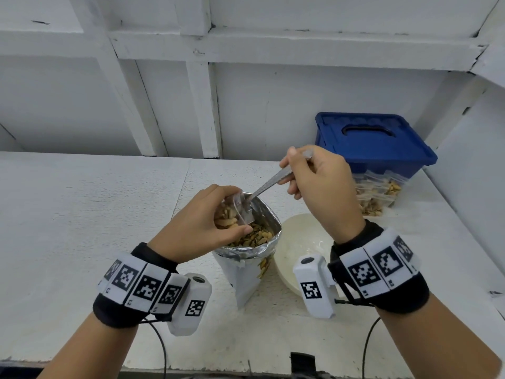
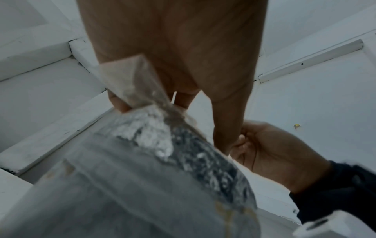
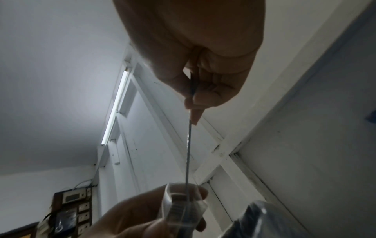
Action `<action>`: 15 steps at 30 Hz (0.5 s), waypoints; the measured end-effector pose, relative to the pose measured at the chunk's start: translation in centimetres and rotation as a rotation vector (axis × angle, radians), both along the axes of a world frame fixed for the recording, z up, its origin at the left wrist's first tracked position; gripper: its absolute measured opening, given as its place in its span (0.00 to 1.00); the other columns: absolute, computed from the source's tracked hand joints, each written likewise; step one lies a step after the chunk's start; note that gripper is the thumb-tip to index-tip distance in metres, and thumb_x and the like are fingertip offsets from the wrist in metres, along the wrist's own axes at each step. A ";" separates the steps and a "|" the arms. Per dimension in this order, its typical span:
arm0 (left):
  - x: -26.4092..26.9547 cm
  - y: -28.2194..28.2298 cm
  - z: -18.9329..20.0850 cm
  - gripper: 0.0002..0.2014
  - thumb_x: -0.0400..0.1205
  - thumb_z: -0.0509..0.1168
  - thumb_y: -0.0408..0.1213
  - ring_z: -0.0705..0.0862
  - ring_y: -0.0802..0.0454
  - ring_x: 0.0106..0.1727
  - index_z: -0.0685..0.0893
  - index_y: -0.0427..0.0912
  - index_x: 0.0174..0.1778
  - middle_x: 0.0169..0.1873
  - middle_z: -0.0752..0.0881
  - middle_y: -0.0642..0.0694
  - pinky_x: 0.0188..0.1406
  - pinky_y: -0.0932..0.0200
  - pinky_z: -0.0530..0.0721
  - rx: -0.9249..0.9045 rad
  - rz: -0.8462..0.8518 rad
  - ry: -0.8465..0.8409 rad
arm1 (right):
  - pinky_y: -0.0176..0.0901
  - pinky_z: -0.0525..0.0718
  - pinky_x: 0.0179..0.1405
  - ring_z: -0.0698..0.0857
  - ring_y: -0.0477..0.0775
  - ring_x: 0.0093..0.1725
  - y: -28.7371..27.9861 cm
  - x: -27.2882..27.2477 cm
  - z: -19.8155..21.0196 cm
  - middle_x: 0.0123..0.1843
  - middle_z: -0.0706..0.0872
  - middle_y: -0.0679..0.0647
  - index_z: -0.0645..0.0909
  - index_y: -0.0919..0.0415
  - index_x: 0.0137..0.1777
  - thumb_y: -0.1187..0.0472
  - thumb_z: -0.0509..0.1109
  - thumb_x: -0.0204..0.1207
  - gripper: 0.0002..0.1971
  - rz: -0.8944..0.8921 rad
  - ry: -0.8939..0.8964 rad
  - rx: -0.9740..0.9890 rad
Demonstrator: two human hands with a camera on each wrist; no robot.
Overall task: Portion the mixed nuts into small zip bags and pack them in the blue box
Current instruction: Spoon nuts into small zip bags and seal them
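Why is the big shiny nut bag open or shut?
Open. The foil bag's top is spread wide, nuts show inside, and the spoon reaches in over it.

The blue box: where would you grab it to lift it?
Probably by the handle recessed in the lid of the blue box, reaching down from above: the lid faces up and the box's far sides sit close to the walls.

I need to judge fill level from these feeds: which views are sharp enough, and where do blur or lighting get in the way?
Head view: evenly lit and sharp; the zip bag and spoon read clearly, though straight wall lines bow from the wide lens. Left wrist view: the foil pouch fills the near field, blurred, with glare on its crinkled rim. Right wrist view: backlit by a ceiling tube light, so both hands go dark.
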State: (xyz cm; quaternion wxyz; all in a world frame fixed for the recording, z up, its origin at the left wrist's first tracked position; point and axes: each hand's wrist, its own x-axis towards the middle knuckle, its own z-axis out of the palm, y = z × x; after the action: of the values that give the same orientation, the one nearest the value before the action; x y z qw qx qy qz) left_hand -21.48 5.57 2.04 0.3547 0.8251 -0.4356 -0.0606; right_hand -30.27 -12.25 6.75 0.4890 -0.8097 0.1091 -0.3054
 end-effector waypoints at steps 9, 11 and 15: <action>0.2 0.7 -0.3 0.30 0.66 0.62 0.65 0.77 0.69 0.52 0.74 0.54 0.61 0.49 0.80 0.64 0.43 0.78 0.74 -0.128 0.096 0.050 | 0.44 0.78 0.25 0.80 0.52 0.27 0.6 -1.1 2.3 0.27 0.81 0.50 0.81 0.63 0.43 0.58 0.58 0.81 0.13 0.010 -0.310 -0.318; 0.3 1.1 -0.2 0.27 0.66 0.63 0.63 0.78 0.69 0.49 0.75 0.54 0.59 0.46 0.81 0.64 0.40 0.79 0.74 -0.163 0.128 0.043 | 0.48 0.77 0.24 0.79 0.54 0.26 -0.1 -1.6 2.4 0.28 0.80 0.49 0.78 0.58 0.44 0.58 0.57 0.82 0.10 -0.045 -0.345 -0.297; 0.5 1.9 -0.1 0.18 0.75 0.73 0.41 0.80 0.71 0.35 0.78 0.48 0.60 0.40 0.81 0.60 0.24 0.77 0.75 -0.185 0.198 0.146 | 0.47 0.77 0.23 0.77 0.53 0.24 -0.8 -2.2 1.1 0.26 0.79 0.55 0.78 0.60 0.43 0.56 0.57 0.82 0.12 -0.074 -0.299 -0.289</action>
State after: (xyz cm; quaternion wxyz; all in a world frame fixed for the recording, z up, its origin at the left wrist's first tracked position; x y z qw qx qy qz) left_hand -20.94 7.46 1.93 0.4640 0.8213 -0.3288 -0.0448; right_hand -32.51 -13.04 7.87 0.3669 -0.8126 0.0202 -0.4523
